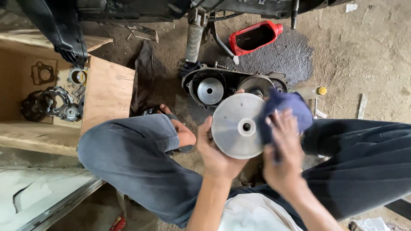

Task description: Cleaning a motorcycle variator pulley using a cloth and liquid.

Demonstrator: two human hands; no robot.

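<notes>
left hand (218, 156): grip closed on metal disc (238, 125) rim, steady
right hand (282, 149): grip pressing blue rag (286, 109) on disc face
tip: rub outward from hub hole, rotate disc

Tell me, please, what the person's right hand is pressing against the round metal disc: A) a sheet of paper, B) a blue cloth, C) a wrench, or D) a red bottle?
B: the right hand presses a blue cloth against the round metal disc, which the left hand grips by its edge.
</notes>
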